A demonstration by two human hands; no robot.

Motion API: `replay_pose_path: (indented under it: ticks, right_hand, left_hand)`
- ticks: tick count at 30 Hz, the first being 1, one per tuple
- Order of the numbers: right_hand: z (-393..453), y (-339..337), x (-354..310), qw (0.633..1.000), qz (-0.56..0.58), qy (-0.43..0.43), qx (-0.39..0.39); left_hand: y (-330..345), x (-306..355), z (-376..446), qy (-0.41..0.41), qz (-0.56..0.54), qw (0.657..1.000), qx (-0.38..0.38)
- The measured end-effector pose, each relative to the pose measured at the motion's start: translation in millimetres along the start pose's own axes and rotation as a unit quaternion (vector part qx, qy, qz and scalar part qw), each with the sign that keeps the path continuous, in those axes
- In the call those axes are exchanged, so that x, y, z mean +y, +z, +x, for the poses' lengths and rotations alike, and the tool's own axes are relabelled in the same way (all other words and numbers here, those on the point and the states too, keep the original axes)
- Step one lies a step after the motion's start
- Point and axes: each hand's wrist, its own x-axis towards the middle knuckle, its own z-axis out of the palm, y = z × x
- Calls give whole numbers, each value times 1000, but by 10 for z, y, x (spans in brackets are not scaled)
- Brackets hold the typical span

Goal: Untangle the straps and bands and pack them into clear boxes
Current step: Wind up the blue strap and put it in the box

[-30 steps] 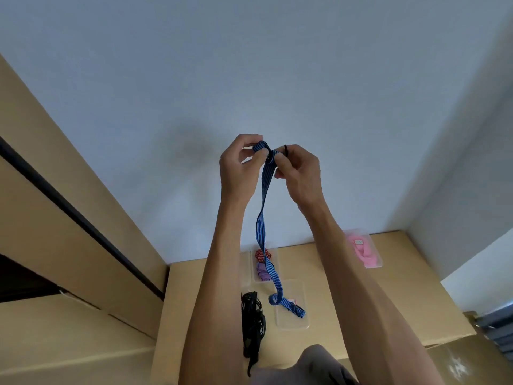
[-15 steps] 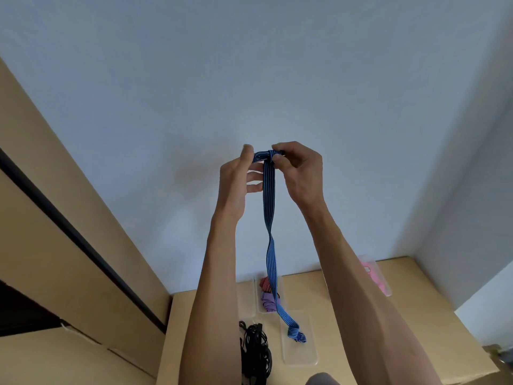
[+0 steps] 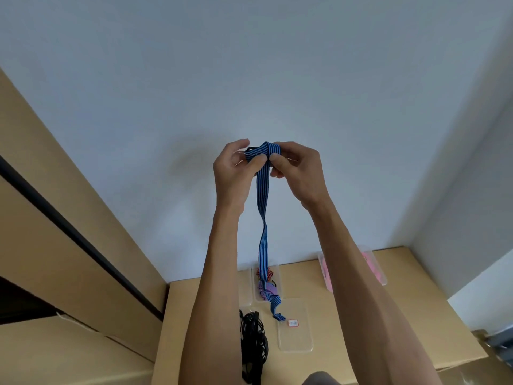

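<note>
Wall (image 3: 277, 65), pale and plain, is seen filling the view behind everything. Below it, a tan cardboard surface (image 3: 416, 315) is laid out, flanked on the left by tan panels. Both forearms are raised high in front of the wall. A blue striped strap (image 3: 263, 218) is held up between the two hands: its folded top is pinched by the left hand (image 3: 236, 173) and the right hand (image 3: 299, 170), thumbs pressed close together on it. From there the strap is hung straight down, twisted once, its tail dangling just above the surface. Four clear boxes are set on the surface: one with pink bands (image 3: 372, 265), one with red and purple bands (image 3: 266, 284), a lidded flat box (image 3: 295, 334). A black tangle of cords (image 3: 252, 345) is seen beside the left arm.
</note>
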Motion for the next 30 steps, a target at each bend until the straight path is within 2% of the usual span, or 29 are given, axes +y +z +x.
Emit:
replay_pose_path:
  ticks: [3, 6, 11, 13, 16, 20, 22, 27, 30]
  right_hand:
    - [-7, -21, 30, 999, -7, -11, 37]
    - [-47, -10, 103, 998, -15, -9, 58]
    - [-109, -10, 218, 998, -11, 17, 64]
    - [-153, -12, 246, 998, 11, 28, 56]
    - [-200, -34, 273, 996, 43, 62, 51]
    - [-199, -63, 336, 995, -48, 84, 24]
    - [-194, -88, 367, 995, -58, 78, 23]
    - [-291, -139, 429, 997, -30, 52, 52]
    - [-362, -123, 473, 996, -33, 41, 67]
  left_hand:
    - [1, -28, -33, -10, 79, 996, -37]
    - [7, -51, -72, -50, 28, 997, -41]
    - [43, -151, -128, -108, -45, 993, 6]
    - [35, -178, -147, -104, -58, 993, -4]
    - [37, -238, -170, -72, -8, 997, -10]
    - [78, -330, -229, -42, 50, 998, -1]
    - [81, -375, -256, -33, 73, 997, -5]
    - [43, -492, -311, -98, 127, 982, -96]
    - [24, -551, -351, -96, 115, 980, -130]
